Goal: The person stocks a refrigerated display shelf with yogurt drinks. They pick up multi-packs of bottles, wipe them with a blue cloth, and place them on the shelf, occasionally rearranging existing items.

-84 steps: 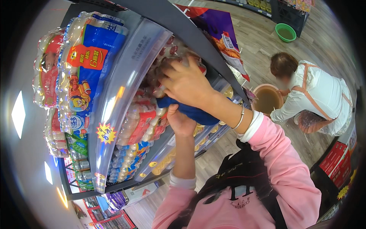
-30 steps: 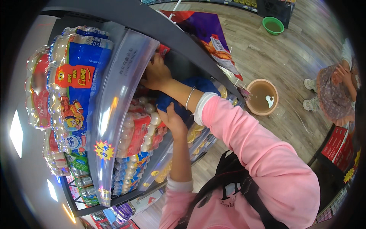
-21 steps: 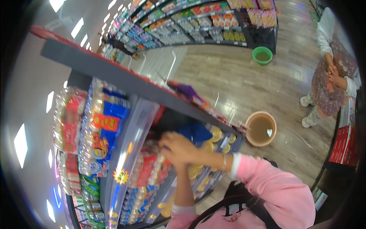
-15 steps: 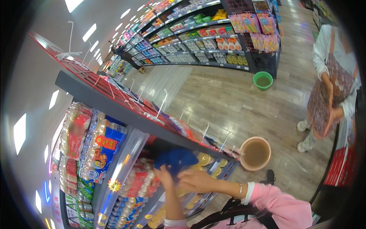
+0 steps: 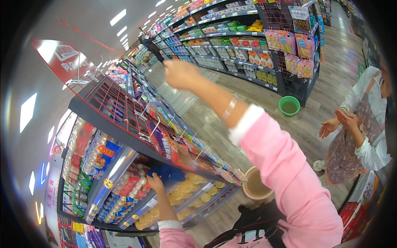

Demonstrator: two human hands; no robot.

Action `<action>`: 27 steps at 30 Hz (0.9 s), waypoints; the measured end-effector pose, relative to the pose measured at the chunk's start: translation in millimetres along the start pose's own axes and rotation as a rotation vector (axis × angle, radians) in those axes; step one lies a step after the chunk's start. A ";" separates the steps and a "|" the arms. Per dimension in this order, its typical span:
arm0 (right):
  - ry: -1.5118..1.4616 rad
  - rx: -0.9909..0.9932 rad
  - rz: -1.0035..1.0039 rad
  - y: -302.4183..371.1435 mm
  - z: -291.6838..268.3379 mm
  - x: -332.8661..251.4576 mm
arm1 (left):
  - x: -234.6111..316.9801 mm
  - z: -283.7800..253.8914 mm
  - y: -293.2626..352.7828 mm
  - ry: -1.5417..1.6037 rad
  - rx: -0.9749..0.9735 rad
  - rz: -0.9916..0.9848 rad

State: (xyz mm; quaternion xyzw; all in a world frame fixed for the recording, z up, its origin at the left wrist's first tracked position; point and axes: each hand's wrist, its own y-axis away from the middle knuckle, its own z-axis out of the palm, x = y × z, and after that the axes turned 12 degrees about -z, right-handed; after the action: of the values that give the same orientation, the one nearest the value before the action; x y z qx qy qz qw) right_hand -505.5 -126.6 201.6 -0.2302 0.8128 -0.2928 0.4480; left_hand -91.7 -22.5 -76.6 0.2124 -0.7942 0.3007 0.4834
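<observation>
On the shelf at lower left, my left hand [image 5: 156, 183] is closed on the near edge of a dark blue cloth [image 5: 167, 173]. The cloth lies between shrink-wrapped bottle packs [image 5: 131, 180] and yellow-lidded tubs [image 5: 188, 186]. My right arm, in a pink sleeve with a bracelet at the wrist, stretches up across the picture. Its hand [image 5: 180, 75] is raised in front of the aisle with the fingers curled in; what they hold, if anything, is hidden.
A red wire rack [image 5: 120, 99] with hooks runs along the shelf top. A tan basin [image 5: 254, 184] of murky water and a green basin [image 5: 289, 106] stand on the floor. At right is a person in a patterned apron [image 5: 351, 153]. Stocked shelves [image 5: 231, 41] line the far side.
My right hand has left the blue cloth and swung up and forward. My left hand stays at the cloth. The view has shifted, and the person at right now has bare hands held out.
</observation>
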 end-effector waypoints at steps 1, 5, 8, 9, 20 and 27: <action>0.013 0.025 0.019 -14.8 -9.7 -11.1 | 0.4 -2.5 -2.2 0.004 0.003 -0.018; 0.152 -0.156 -0.038 -4.0 -5.3 -0.7 | 4.4 6.1 0.6 -0.019 0.051 -0.022; -0.072 -0.287 -0.116 88.1 27.3 24.9 | 4.5 -1.3 6.0 -0.052 0.144 -0.050; -0.127 -0.293 -0.140 122.9 36.6 46.0 | 10.4 5.3 5.7 -0.050 0.158 -0.052; -0.541 -0.441 0.954 509.4 110.0 130.7 | 24.2 17.6 9.1 -0.333 0.312 -0.021; -0.717 -0.426 1.229 581.5 74.4 100.6 | -6.1 6.5 -1.5 -0.402 0.372 0.011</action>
State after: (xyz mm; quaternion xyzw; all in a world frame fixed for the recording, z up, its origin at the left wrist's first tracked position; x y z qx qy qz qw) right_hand -555.9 209.5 -286.5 0.1027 0.6380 0.2679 0.7146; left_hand -92.2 -27.7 -83.9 0.3485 -0.8065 0.3959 0.2672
